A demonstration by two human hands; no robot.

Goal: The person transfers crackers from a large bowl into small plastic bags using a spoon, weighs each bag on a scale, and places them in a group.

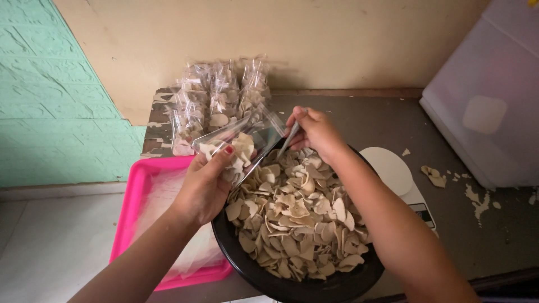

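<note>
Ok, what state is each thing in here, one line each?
Clear bag: open, partly filled, held by left hand.
Right hand: gripping metal utensil over the chips.
Black bowl: heaped with pale chips.
Packed bags: filled, stacked by wall.
Pink tray: holds plastic sheets.
Scale: pan bare.

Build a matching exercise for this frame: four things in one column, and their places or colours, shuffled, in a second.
Things:
1. black bowl
2. pink tray
3. filled clear bags
4. clear bag

Places:
A. stacked against the back wall
B. held in the left hand
C. heaped with pale chips
D. left of the bowl, lined with white plastic

Pairs: 1-C, 2-D, 3-A, 4-B. The right hand holds a metal utensil over the bowl.
</note>
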